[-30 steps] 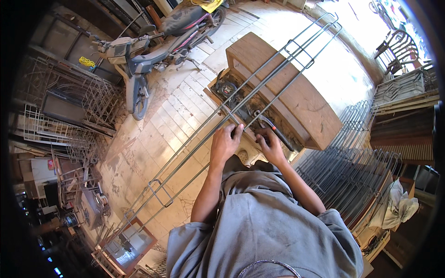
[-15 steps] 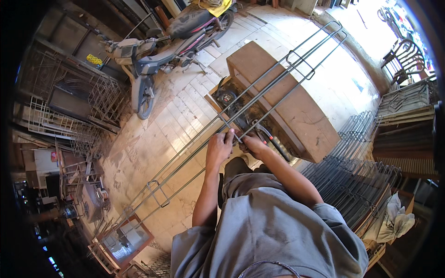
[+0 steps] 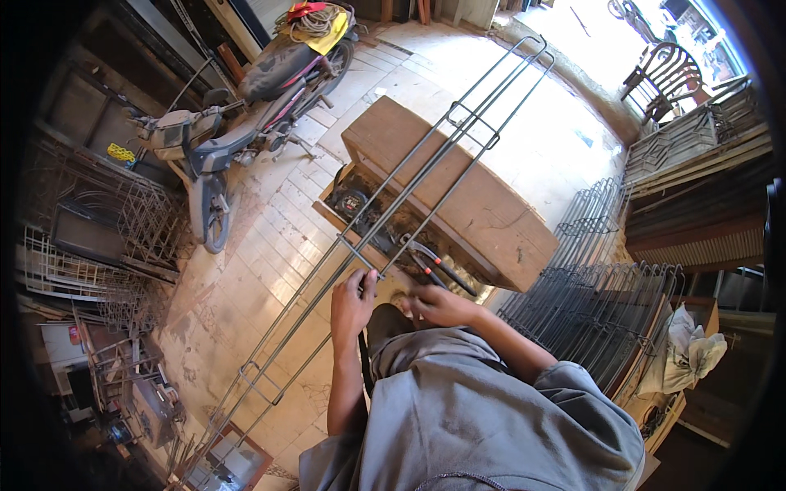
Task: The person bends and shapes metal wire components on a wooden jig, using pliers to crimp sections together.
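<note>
A long steel rebar cage [image 3: 446, 147], thin rods joined by rectangular stirrups, slants across the view and lies over a brown wooden box [image 3: 458, 192]. My left hand [image 3: 352, 307] closes its fingers on the cage at a stirrup near its middle. My right hand [image 3: 442, 307] is off the cage, close to my body, its fingers curled together; whatever they may hold is too small to make out. Just beyond it, a hand tool with dark handles and orange bands [image 3: 434, 266] sits in the box's open side tray, near a round black tape measure [image 3: 350, 204].
A dusty motorbike [image 3: 262, 114] stands at the upper left. Stacks of bent steel rods [image 3: 589, 311] lean at the right, beside a crumpled pale bag [image 3: 692, 352]. Metal grilles [image 3: 90, 221] line the left side. A wooden chair [image 3: 663, 78] is at the far right.
My right hand has come away from the cage and drawn back toward my body. My left hand stays at the stirrup. The whole view has shifted, with the cage and box appearing further left.
</note>
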`<state>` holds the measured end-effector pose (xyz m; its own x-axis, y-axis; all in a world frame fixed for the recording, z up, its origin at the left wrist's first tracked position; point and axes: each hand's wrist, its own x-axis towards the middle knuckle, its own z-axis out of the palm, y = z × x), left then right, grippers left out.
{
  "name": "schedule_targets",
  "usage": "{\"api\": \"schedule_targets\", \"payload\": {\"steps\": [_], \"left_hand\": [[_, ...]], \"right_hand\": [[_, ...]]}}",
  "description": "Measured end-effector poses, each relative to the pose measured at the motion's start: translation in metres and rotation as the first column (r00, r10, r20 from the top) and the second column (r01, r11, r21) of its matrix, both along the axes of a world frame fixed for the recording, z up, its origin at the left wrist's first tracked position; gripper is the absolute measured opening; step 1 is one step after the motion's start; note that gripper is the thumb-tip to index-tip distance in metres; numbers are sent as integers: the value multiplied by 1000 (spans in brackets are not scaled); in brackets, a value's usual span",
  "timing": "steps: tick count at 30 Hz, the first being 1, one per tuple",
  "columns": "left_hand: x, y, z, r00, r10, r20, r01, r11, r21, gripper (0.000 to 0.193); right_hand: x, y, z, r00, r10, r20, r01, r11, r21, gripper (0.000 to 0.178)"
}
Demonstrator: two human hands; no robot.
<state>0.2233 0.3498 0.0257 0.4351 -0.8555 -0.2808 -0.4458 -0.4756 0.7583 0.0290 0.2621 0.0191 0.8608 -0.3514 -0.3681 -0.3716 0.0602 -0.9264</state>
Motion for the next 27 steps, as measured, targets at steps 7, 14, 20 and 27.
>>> {"api": "schedule_targets", "payload": {"steps": [7,14,20,27], "left_hand": [[-22,15,0,988,137,69,-122,974,-190,38],[-52,4,9,923,319,216,-288,944,-163,56],[-66,5,28,777,461,429,-409,887,-213,53],[-39,-43,12,651,207,730,-200,975,-98,53]], "right_hand": [[-136,-105,119,907,-362,215,346,932,107,44],[-218,-399,47,581,-792,187,784,483,-391,40],[-231,-620,-38,604,-775,184,796,578,-180,56],[-209,-722,-75,732,-593,334,674,700,-235,41]]}}
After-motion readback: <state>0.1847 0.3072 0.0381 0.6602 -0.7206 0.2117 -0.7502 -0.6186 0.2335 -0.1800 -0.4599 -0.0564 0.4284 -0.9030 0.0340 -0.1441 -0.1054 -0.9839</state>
